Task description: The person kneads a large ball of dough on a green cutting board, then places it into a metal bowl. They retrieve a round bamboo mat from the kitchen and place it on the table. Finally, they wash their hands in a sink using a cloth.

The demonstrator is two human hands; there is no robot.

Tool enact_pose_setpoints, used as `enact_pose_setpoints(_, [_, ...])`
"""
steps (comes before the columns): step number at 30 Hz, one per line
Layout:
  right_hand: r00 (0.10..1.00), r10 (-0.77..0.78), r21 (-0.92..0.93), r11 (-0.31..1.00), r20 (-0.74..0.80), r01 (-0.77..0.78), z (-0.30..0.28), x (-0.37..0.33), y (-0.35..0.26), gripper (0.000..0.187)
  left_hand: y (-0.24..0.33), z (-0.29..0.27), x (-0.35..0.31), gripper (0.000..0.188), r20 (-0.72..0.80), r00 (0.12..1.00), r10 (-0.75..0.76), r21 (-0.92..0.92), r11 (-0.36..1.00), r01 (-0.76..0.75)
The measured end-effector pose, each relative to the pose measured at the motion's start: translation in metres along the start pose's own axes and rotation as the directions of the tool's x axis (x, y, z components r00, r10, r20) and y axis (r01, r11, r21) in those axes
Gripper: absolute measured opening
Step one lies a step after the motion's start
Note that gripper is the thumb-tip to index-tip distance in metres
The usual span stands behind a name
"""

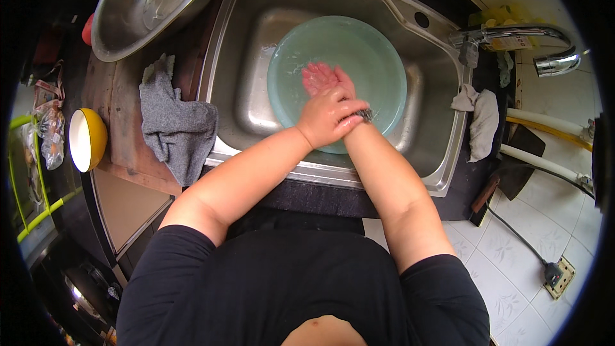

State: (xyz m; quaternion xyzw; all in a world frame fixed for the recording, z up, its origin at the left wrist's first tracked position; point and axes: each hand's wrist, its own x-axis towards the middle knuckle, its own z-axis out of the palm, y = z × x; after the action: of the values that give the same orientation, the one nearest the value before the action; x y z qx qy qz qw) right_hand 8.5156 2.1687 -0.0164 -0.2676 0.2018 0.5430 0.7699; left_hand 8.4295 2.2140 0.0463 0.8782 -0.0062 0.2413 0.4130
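Note:
A pale green round basin point(277, 67) of water stands in the steel sink. Over its near side, my left hand point(328, 115) lies across my right wrist, its fingers closed round it. A dark, wiry or shiny band-like thing point(365, 115) shows at the left fingertips against the right wrist; whether it is worn or held I cannot make out. My right hand point(327, 79) reaches farther into the basin, looking reddish and wet, palm up with fingers stretched out and nothing in them. Part of the right palm is hidden beneath the left hand.
Around the basin is the sink point(240, 90), with a chrome faucet point(522, 33) at its right. A grey cloth point(176, 112) hangs at the left edge, near a yellow bowl point(99, 140) and a large metal basin point(109, 32). A whitish rag point(485, 125) drapes on the right.

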Motion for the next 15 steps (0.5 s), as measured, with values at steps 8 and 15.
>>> enact_pose_setpoints(8, [0.987, -0.04, -0.011, 0.999, 0.153, 0.043, 0.046, -0.035, 0.017, 0.048, -0.054, -0.013, 0.001, 0.02, -0.374, 0.585, -0.719, -0.042, 0.644, 0.764])
enact_pose_setpoints(15, [0.96, -0.023, 0.069, 0.998, 0.28, 0.004, 0.013, -0.028, 0.011, 0.057, -0.024, 0.005, -0.002, 0.026, -0.267, 0.894, -0.359, -0.067, 0.933, 0.355])
